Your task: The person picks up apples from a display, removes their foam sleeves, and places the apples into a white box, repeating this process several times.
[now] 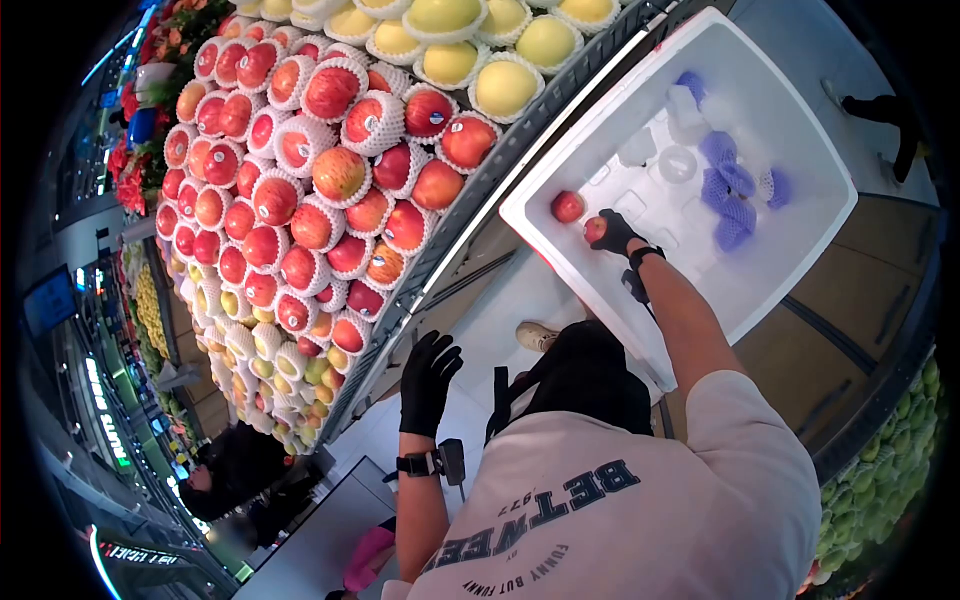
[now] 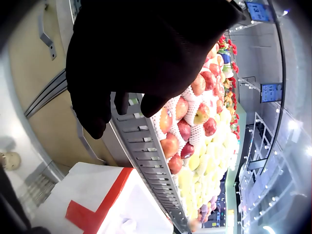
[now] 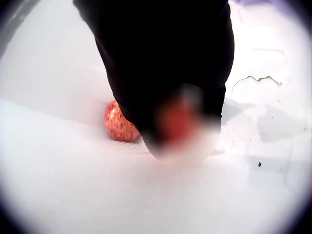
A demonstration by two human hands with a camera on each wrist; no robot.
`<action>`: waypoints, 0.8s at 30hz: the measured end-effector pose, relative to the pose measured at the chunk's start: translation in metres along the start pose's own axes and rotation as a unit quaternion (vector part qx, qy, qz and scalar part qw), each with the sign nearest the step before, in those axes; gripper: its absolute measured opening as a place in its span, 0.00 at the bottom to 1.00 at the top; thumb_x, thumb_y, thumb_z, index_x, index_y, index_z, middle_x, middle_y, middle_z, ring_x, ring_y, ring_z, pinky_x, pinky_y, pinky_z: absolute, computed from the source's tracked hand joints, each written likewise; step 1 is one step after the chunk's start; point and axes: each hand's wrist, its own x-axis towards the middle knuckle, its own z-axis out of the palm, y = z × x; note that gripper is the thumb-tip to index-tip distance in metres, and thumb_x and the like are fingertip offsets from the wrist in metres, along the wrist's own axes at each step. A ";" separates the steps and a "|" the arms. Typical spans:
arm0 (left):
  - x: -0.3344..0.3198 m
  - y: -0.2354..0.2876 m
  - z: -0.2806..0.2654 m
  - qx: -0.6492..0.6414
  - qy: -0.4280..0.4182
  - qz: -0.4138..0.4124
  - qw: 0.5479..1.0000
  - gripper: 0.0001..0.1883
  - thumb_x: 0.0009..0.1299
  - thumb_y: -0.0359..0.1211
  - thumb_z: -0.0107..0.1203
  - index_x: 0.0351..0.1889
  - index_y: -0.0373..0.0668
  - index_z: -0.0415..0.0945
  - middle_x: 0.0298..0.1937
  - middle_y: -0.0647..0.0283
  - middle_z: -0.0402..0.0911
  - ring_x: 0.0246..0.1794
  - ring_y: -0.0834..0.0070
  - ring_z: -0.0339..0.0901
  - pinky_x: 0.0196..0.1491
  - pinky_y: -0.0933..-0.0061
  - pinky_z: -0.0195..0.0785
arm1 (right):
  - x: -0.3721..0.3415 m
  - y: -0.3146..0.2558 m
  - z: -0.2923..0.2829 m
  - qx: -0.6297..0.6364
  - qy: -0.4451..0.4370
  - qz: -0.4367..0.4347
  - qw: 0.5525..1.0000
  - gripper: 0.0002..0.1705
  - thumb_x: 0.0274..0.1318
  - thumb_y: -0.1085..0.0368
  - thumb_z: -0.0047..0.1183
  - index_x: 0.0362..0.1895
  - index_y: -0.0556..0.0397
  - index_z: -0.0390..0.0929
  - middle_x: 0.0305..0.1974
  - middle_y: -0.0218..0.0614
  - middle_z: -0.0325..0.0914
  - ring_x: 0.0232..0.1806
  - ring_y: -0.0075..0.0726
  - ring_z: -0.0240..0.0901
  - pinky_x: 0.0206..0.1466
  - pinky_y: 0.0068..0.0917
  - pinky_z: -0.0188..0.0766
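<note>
In the head view my right hand [image 1: 615,233], in a black glove, grips a red apple [image 1: 595,229] low inside a white foam box [image 1: 740,300]. A second red apple [image 1: 567,206] lies beside it near the box's corner. The right wrist view shows the back of the gloved hand [image 3: 165,58], the other apple [image 3: 119,123] to its left, and a blurred patch over the held one. My left hand [image 1: 430,375], also black-gloved, is raised beside the fruit display with relaxed fingers, holding nothing; in the left wrist view the hand [image 2: 141,53] hangs above the rack's edge.
A sloped display of red apples [image 1: 275,200] in foam nets, with yellow fruit [image 1: 450,62] behind, borders the box along a grey rack edge [image 1: 470,215]. Purple foam nets [image 1: 728,190] and clear plastic pieces lie in the box. Another person [image 1: 245,470] is at the lower left.
</note>
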 end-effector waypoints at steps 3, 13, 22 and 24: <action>0.001 0.001 0.003 0.003 0.000 0.004 1.000 0.21 0.72 0.38 0.45 0.60 0.38 0.64 0.55 0.52 0.73 0.50 0.64 0.75 0.52 0.65 0.70 | -0.001 0.003 -0.003 0.013 -0.020 -0.007 1.000 0.48 0.23 0.54 0.72 0.55 0.55 0.66 0.53 0.49 0.69 0.57 0.48 0.67 0.59 0.36 0.67; 0.008 0.008 0.012 0.012 -0.027 0.010 1.000 0.21 0.73 0.37 0.45 0.60 0.38 0.64 0.55 0.53 0.73 0.50 0.63 0.75 0.52 0.65 0.70 | -0.020 0.005 -0.026 -0.022 -0.032 0.044 0.998 0.49 0.27 0.55 0.71 0.60 0.53 0.64 0.55 0.49 0.70 0.59 0.47 0.66 0.64 0.34 0.63; 0.017 0.026 0.014 0.011 -0.080 0.032 0.996 0.19 0.73 0.38 0.44 0.57 0.37 0.66 0.52 0.53 0.74 0.50 0.62 0.75 0.53 0.63 0.70 | -0.038 0.050 -0.033 -0.026 0.017 0.080 0.996 0.33 0.38 0.60 0.66 0.51 0.54 0.69 0.41 0.45 0.77 0.40 0.41 0.76 0.40 0.35 0.76; 0.018 0.029 0.013 0.020 -0.090 0.050 0.995 0.18 0.72 0.36 0.46 0.56 0.37 0.67 0.49 0.53 0.76 0.48 0.63 0.75 0.52 0.64 0.70 | -0.049 0.049 -0.046 0.043 -0.017 0.129 0.991 0.27 0.41 0.61 0.64 0.48 0.54 0.72 0.34 0.42 0.78 0.31 0.37 0.76 0.30 0.33 0.74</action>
